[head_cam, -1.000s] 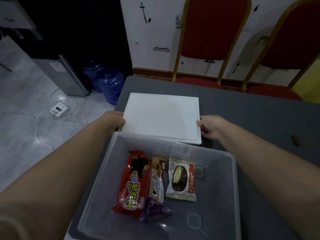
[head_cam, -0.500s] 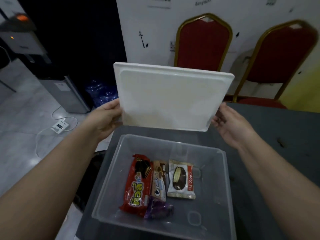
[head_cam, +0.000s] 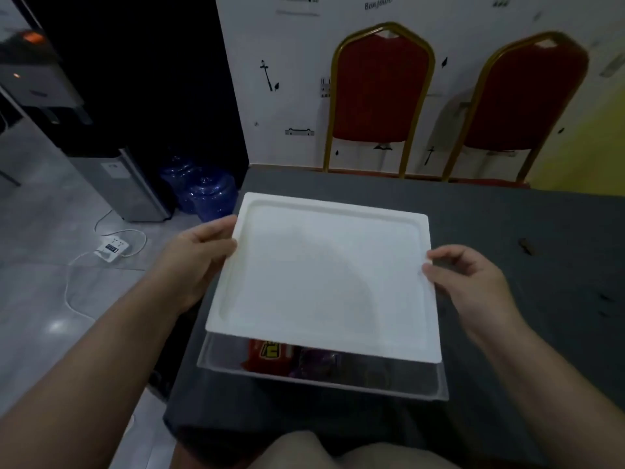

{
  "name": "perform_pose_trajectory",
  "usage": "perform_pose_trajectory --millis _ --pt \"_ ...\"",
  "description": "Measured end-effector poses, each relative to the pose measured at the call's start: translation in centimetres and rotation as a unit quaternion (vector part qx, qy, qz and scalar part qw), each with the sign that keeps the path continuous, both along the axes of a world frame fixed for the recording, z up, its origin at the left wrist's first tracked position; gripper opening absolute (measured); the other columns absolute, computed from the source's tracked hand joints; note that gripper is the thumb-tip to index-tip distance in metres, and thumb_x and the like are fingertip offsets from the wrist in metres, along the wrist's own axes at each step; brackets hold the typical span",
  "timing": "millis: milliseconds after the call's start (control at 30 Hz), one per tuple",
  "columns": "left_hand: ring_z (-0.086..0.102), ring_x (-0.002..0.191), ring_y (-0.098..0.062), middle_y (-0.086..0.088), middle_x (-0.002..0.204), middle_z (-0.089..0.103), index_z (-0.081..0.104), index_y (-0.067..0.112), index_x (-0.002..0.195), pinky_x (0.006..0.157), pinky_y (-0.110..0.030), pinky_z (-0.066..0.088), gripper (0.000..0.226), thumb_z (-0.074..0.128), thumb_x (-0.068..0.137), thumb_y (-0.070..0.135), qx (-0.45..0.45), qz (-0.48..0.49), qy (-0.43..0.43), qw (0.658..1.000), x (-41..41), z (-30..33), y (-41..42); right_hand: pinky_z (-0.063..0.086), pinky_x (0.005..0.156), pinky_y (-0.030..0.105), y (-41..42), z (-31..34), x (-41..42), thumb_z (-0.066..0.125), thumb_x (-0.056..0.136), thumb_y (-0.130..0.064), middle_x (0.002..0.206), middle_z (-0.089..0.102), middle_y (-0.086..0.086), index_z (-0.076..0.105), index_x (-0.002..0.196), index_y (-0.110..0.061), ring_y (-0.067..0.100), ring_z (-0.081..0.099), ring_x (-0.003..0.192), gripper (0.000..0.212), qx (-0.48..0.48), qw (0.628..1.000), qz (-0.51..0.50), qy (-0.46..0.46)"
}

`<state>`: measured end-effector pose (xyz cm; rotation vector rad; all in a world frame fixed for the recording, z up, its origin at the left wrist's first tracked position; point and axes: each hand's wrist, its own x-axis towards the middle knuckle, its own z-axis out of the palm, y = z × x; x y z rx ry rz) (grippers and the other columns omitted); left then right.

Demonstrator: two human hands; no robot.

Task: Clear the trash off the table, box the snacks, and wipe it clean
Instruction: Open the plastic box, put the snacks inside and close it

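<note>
At 6 o'clock, nearest the camera, the person's knees sit below the near edge of the dark grey worktop (head_cam: 507, 350), and just beyond them stands the clear plastic box (head_cam: 321, 384), whose near wall and rim show under the lid. Through that wall a red snack packet (head_cam: 270, 354) and a purple wrapper (head_cam: 316, 362) can be made out; the rest of the contents are hidden. The white lid (head_cam: 324, 279) hovers flat over the box, covering most of its opening but not yet seated, with its near edge above the rim. The left hand (head_cam: 199, 262) at 9 o'clock has its fingers (head_cam: 225, 247) closed on the lid's left edge, and the right hand (head_cam: 473, 282) at 3 o'clock pinches the right edge between thumb and fingers (head_cam: 446, 253). The lid looks like thin moulded plastic with a raised border: light, fairly stiff, smooth enough to slide if held loosely, so opposite mid-edges seem the right place to hold it. It will likely flex a little when pressed home, and the corners probably need pushing down 1 at a time. The box looks light too and may skid on the worktop. Farther off at 12 o'clock stand 2 red chairs (head_cam: 382, 89) against a white wall, with blue water bottles (head_cam: 203, 191) on the floor at 10 o'clock.
</note>
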<state>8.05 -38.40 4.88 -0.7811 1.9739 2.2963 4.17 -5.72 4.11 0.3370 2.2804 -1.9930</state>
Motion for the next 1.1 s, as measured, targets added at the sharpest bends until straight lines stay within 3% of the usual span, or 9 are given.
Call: perform_pose_trajectory --millis 100,200,333,467,567,733,867,967,1100 --pt "0.065 0.087 -0.016 -0.004 0.105 0.069 0.060 0.007 0.120 0.075 -0.018 0.056 0.040 0.054 0.085 -0.011 -0.057 -0.001 -0.021 0.998 1.4 0.0 0.6 0.055 0.071 0.028 0.3 -0.5 1.5 0.070 0.078 0.001 0.095 0.067 0.001 0.065 0.083 -0.016 0.018 0.064 0.089 0.019 0.041 0.999 -0.013 -0.001" --pt "0.066 0.090 -0.018 -0.002 0.101 0.069 0.063 0.008 0.117 0.077 -0.022 0.056 0.035 0.060 0.085 -0.005 -0.150 0.015 -0.045 0.988 2.1 0.1 0.8 0.053 0.082 0.036 0.6 -0.5 2.6 0.073 0.077 -0.003 0.102 0.066 -0.007 0.067 0.089 -0.024 0.016 0.062 0.097 0.025 0.081 0.997 -0.010 -0.006" --pt "0.065 0.083 -0.011 0.011 0.087 0.067 0.067 0.014 0.113 0.079 -0.025 0.048 0.031 0.064 0.084 0.005 -0.264 0.020 -0.057 0.963 2.9 0.5 1.2 0.047 0.077 0.024 0.4 0.1 3.5 0.073 0.078 -0.007 0.103 0.064 -0.012 0.066 0.099 -0.025 0.012 0.060 0.098 0.029 0.149 0.988 0.026 -0.003" --pt "0.052 0.072 0.007 0.015 0.085 0.061 0.065 0.019 0.118 0.067 -0.018 0.041 0.034 0.065 0.084 0.012 -0.367 0.011 -0.064 0.928 3.7 0.6 1.7 0.043 0.065 0.017 -0.3 0.2 3.8 0.073 0.079 -0.011 0.102 0.064 -0.013 0.064 0.102 -0.028 0.004 0.058 0.083 0.030 0.213 0.975 0.056 0.014" --pt "0.052 0.071 0.006 0.012 0.090 0.063 0.065 0.021 0.118 0.060 -0.016 0.039 0.034 0.065 0.085 0.013 -0.395 -0.003 -0.072 0.916 3.7 0.7 1.8 0.042 0.060 0.016 -0.7 0.4 4.1 0.070 0.081 -0.013 0.103 0.062 -0.016 0.063 0.109 -0.028 -0.001 0.057 0.074 0.033 0.260 0.964 0.042 0.027" --pt "0.047 0.067 0.009 0.015 0.094 0.059 0.064 0.021 0.120 0.057 -0.010 0.033 0.036 0.065 0.084 0.014 -0.434 -0.032 -0.075 0.897 3.5 0.9 2.3 0.048 0.071 0.028 -0.9 0.9 4.5 0.065 0.083 -0.018 0.103 0.064 -0.011 0.061 0.116 -0.026 0.006 0.060 0.078 0.034 0.327 0.943 0.038 0.048" --pt "0.044 0.064 0.008 0.013 0.097 0.061 0.062 0.021 0.122 0.056 -0.007 0.030 0.037 0.065 0.085 0.016 -0.456 -0.033 -0.079 0.886 3.4 0.9 2.5 0.047 0.072 0.027 -1.0 1.1 4.4 0.063 0.085 -0.020 0.097 0.060 -0.012 0.059 0.119 -0.026 0.013 0.060 0.087 0.035 0.374 0.925 0.055 0.051" --pt "0.044 0.063 0.008 0.013 0.094 0.058 0.062 0.022 0.122 0.055 -0.008 0.031 0.037 0.065 0.085 0.017 -0.463 -0.035 -0.077 0.882 3.4 0.9 2.6 0.043 0.069 0.025 -1.0 0.8 4.0 0.064 0.084 -0.019 0.095 0.060 -0.011 0.061 0.116 -0.026 0.011 0.059 0.081 0.032 0.375 0.924 0.057 0.047" --pt "0.049 0.070 0.002 0.004 0.114 0.065 0.061 0.020 0.124 0.072 -0.021 0.041 0.040 0.066 0.085 0.016 -0.447 -0.035 -0.083 0.890 3.4 0.7 2.5 0.042 0.068 0.023 -0.5 0.5 3.4 0.067 0.081 -0.016 0.095 0.058 -0.013 0.066 0.107 -0.023 0.006 0.056 0.072 0.027 0.368 0.924 0.084 0.053"
